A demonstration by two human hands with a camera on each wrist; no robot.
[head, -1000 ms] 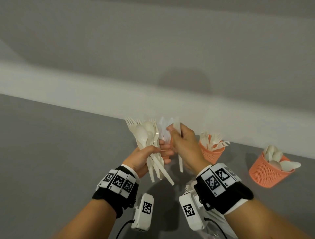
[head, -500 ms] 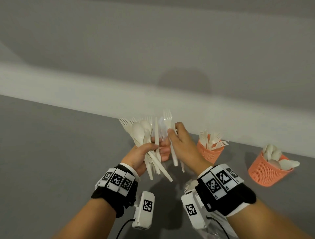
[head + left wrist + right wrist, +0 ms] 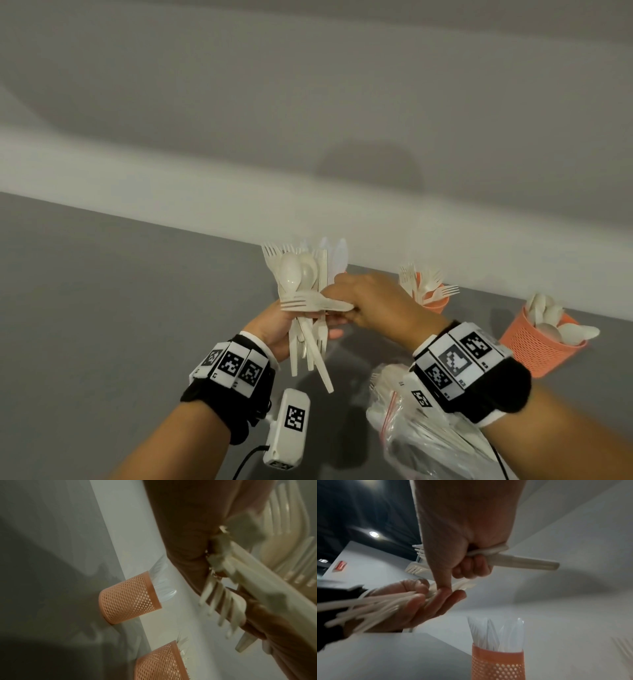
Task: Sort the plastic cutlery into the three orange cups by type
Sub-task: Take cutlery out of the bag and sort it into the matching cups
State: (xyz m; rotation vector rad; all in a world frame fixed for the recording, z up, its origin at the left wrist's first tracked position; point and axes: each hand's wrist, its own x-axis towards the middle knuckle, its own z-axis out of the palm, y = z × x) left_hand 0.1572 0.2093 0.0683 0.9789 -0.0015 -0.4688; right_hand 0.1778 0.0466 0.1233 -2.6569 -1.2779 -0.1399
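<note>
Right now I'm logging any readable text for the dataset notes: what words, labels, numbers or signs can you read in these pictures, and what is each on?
No text can be read.
Wristband tags above the right hand: black-and-white square code patterns; the tiny characters under them are too small to read.
Wristband tags above the left hand: likewise, code patterns only.
White camera unit: a code pattern, no words.
Red sign on the far wall: blurred, unreadable.
</note>
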